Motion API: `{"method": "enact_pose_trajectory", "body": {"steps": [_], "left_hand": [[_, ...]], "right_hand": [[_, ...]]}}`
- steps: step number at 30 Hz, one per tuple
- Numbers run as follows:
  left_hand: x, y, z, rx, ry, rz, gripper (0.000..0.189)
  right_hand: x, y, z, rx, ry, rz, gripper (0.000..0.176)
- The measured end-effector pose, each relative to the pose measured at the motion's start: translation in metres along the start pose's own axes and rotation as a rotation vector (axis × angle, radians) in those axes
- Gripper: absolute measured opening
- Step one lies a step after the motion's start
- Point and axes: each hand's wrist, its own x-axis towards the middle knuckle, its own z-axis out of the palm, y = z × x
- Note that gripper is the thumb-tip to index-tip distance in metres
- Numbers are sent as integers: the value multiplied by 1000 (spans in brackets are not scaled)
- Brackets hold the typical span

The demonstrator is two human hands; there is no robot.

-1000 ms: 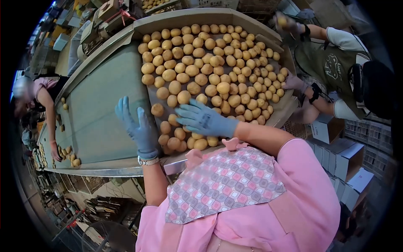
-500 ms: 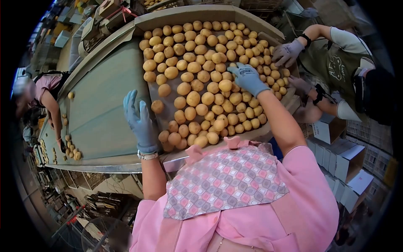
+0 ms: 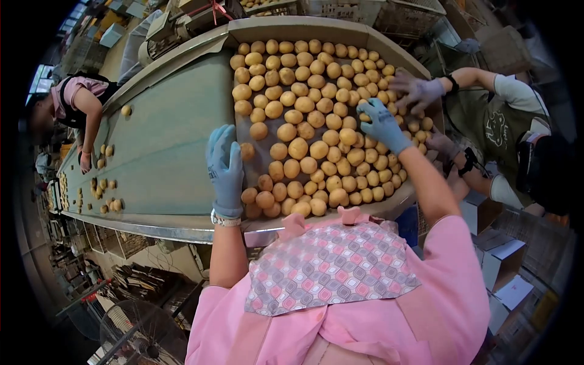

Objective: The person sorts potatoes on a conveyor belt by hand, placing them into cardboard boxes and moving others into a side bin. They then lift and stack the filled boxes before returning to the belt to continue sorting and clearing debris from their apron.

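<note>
Many round, yellow-brown potatoes (image 3: 298, 148) cover a sorting tray at the end of a green conveyor belt (image 3: 176, 140). My left hand (image 3: 225, 173), in a blue-grey glove, is at the seam between belt and tray. Its fingers are stretched upward and the thumb stands apart, close beside a single potato (image 3: 246, 151). My right hand (image 3: 384, 125), gloved the same way, reaches over the right part of the layer. Its fingers curl around a potato (image 3: 364, 117), partly hidden by the glove.
Across the tray's right end, a co-worker's gloved hands (image 3: 418, 91) are over the potatoes. Another person (image 3: 88, 109) bends over the belt at far left, near several loose potatoes (image 3: 100, 187). White cardboard boxes (image 3: 502, 258) stand at lower right, a round fan (image 3: 143, 337) at lower left.
The view has shifted, so the scene sits further right. My right hand's fingers have gone from flatter to curled around a potato. My left fingers are closer together. The co-worker's upper hand is spread wider.
</note>
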Motion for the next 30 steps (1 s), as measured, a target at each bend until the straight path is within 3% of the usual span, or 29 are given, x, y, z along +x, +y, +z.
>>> {"method": "enact_pose_trajectory", "body": {"steps": [1, 3, 5, 7, 9, 11, 13, 14, 15, 18, 20, 21, 22, 24, 25, 28, 29, 30], "left_hand": [[-1, 0, 1, 16, -18, 34, 36], [-2, -3, 4, 50, -53, 105, 36], [0, 25, 12, 0, -217, 208, 39], [-6, 29, 23, 69, -659, 407, 49], [-16, 32, 26, 154, -774, 461, 54], [-17, 25, 26, 283, -822, 495, 60], [-21, 11, 21, 434, -821, 487, 65], [-21, 12, 20, 393, -781, 372, 64], [-20, 5, 22, 469, -697, 383, 61], [-14, -16, 17, 625, -433, 338, 52], [-9, -27, 3, 626, -253, 219, 45], [-10, -33, -1, 626, -170, 155, 41], [-10, -32, -2, 599, -116, 148, 42], [-2, -26, -5, 549, 5, 135, 43], [-2, -15, -6, 506, 11, 147, 44], [-1, 4, 3, 398, 19, 203, 50], [-2, 1, 4, 398, 19, 215, 51], [-2, -1, 5, 396, 20, 229, 52]], "right_hand": [[-2, 5, 4, 69, 191, -16, 27], [-9, -21, -7, 82, 32, -208, 15], [30, -44, -8, -521, 426, -543, 12], [108, -48, -64, -176, 293, -376, 14], [192, -43, -117, 251, 321, -154, 19], [258, -5, -123, 235, 545, -238, 26], [233, -50, -129, 604, 220, -2, 28], [206, -80, -125, 776, 42, 124, 30], [177, -102, -105, 844, -121, 240, 33], [84, -92, -48, 840, -678, 72, 40], [77, -80, -60, 759, -746, 109, 33], [93, -62, -79, 624, -654, 150, 34], [110, -3, -77, 550, -276, -207, 39], [141, 23, -119, 1330, 104, 39, 41], [145, 7, -147, 1576, 334, 387, 40], [98, -8, -89, 949, 71, 62, 40], [60, -45, -64, 613, 14, -26, 34], [25, -75, -41, 423, 26, -295, 27]]}}
